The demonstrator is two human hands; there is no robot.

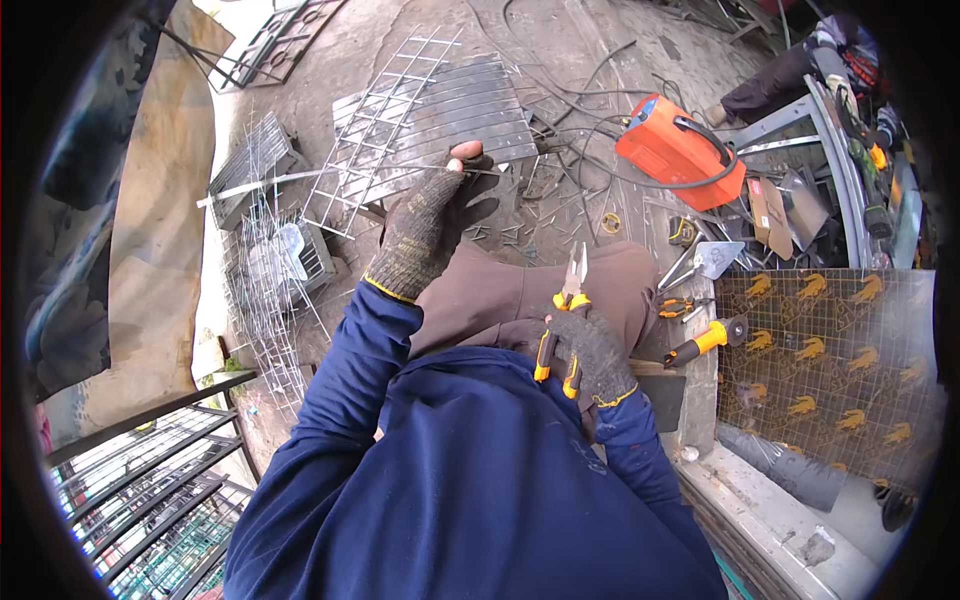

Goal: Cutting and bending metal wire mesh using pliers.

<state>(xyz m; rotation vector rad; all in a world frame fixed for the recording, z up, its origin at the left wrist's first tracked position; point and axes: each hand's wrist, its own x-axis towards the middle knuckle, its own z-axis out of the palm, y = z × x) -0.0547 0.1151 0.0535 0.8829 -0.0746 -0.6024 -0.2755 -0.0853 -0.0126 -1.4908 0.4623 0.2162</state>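
A thin, pale metal strip (265, 184) is pinched between the thumb and fingers of my left hand (422, 232), which wears a dark knit glove with bare fingertips. From there it reaches out to the left, above a welded wire grid (385, 125). Over my right thigh, my gloved right hand (592, 352) grips combination pliers (573, 298) with yellow and black handles. Their jaws point away from me, apart from the strip; whether they are fully closed is hard to make out.
A slatted metal table (490, 110) stands ahead under the grid. Wire mesh panels (265, 300) lie to the left. An orange welding machine (665, 150), cables, an angle grinder (710, 342) and a patterned board (830, 360) are at right. Another person (775, 85) works at upper right.
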